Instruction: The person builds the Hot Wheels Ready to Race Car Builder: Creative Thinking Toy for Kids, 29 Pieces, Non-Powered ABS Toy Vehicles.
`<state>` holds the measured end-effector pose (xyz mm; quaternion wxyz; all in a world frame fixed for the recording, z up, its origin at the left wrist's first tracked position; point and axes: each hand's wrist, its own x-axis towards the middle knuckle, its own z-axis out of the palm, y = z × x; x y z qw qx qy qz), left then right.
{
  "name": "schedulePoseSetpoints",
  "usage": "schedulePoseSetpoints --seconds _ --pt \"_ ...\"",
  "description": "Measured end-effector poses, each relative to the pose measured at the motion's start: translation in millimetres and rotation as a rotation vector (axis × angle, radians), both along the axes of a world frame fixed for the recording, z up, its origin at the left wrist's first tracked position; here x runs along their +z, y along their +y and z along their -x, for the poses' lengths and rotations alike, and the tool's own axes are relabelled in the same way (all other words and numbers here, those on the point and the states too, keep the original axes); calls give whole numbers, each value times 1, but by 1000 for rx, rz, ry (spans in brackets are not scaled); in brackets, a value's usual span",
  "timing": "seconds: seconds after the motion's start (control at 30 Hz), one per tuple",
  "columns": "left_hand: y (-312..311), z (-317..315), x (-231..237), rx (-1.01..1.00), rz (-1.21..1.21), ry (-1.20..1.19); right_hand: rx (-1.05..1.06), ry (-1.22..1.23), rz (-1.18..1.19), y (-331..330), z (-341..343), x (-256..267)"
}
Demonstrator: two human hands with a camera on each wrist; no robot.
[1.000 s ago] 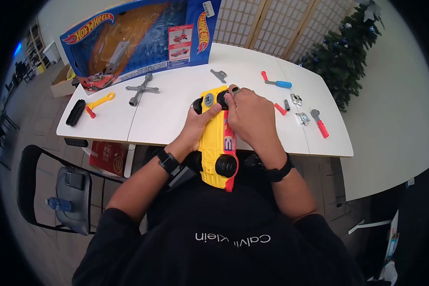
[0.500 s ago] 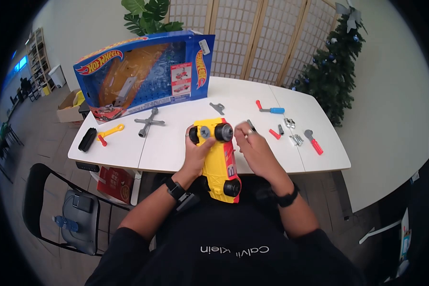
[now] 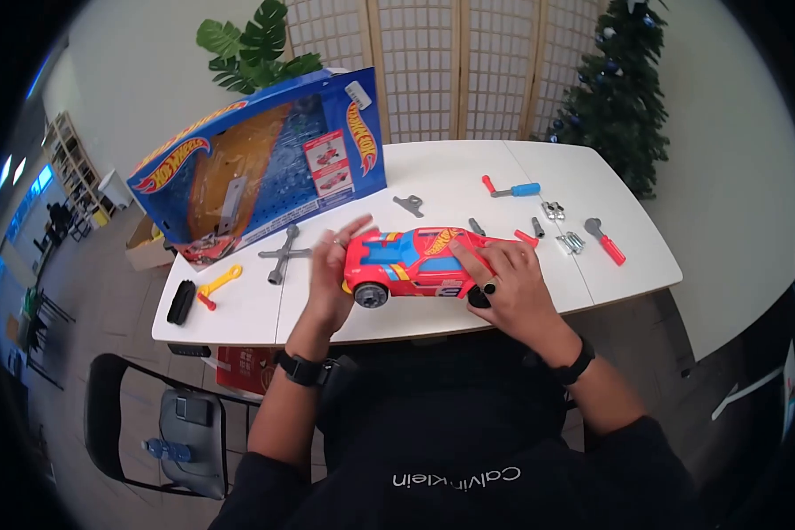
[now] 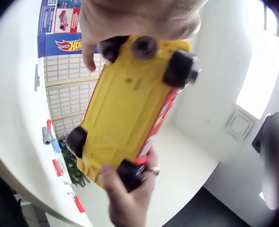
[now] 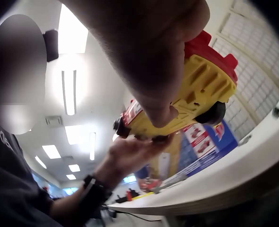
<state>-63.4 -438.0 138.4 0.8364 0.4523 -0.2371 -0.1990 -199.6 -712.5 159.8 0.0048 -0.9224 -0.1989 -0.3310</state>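
Note:
A red toy car (image 3: 415, 263) with blue windows and black wheels is held upright above the table's front part. Its yellow underside (image 4: 123, 109) faces the left wrist camera. My right hand (image 3: 514, 287) grips the rear end, fingers over the top and side, thumb (image 4: 110, 182) against the underside. My left hand (image 3: 329, 278) is at the front end, its fingers extended beside and under the nose. A grey hub piece sits on the near front wheel (image 3: 371, 295). Just behind the car, a small dark grey cylinder (image 3: 475, 226) lies on the table.
A Hot Wheels box (image 3: 265, 172) stands at the back left. Nearby lie a grey cross wrench (image 3: 284, 254), a yellow wrench (image 3: 221, 281) and a black part (image 3: 181, 302). To the right are a blue-handled tool (image 3: 523, 189), silver pieces (image 3: 571, 243) and a red-handled tool (image 3: 606, 243).
The car has been turned from underside up to upright and swung sideways. My right hand has let go of a grey cylinder onto the table and taken the car's rear. My left fingers have straightened.

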Motion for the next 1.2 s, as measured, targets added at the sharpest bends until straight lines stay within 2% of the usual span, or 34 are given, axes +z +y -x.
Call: schedulePoseSetpoints --seconds 0.1,0.13,0.2,0.23,0.3,0.37,0.47,0.67,0.77,0.83,0.9,0.93,0.97,1.0,1.03,1.1,1.2 --pt "-1 10 10 38 -652 -370 -25 112 99 -12 2 -6" --pt "-3 8 9 31 -657 -369 -30 115 93 -15 1 -12" --pt "-7 1 5 44 -894 -468 -15 59 197 -21 -4 -27" --pt "-8 -2 4 42 -895 -465 -14 62 196 -24 -5 -32" --pt "-12 -10 4 -26 -1105 -658 9 168 197 -29 -8 -41" --pt "-14 -11 0 -47 -1087 -613 18 215 176 -31 -4 -38" --pt "-11 -16 -18 53 -1180 -889 58 285 108 -26 0 -33" --pt "-11 -19 -34 90 -1139 -923 11 255 96 -24 5 -50" --pt "-14 -19 -33 75 -1147 -829 137 244 5 -37 6 -41" --pt "-15 -19 -34 43 -1105 -800 218 368 -289 -68 -7 -26" --pt "-14 -18 -38 34 -1072 -756 -7 100 -441 -106 -9 -6" --pt "-14 -18 -40 25 -992 -672 -183 21 -401 -135 -18 -5" --pt "-14 -17 -42 19 -913 -589 -374 55 -330 -166 -23 -5" --pt "-14 -15 -43 17 -907 -592 -521 212 -358 -190 -25 1" --pt "-14 -13 -44 17 -863 -556 -524 207 -353 -209 -29 -4" --pt "-11 -11 -45 16 -781 -480 -587 435 -374 -239 -42 -31" --pt "-6 -15 -53 26 -758 -501 -600 573 -316 -247 -53 -44"
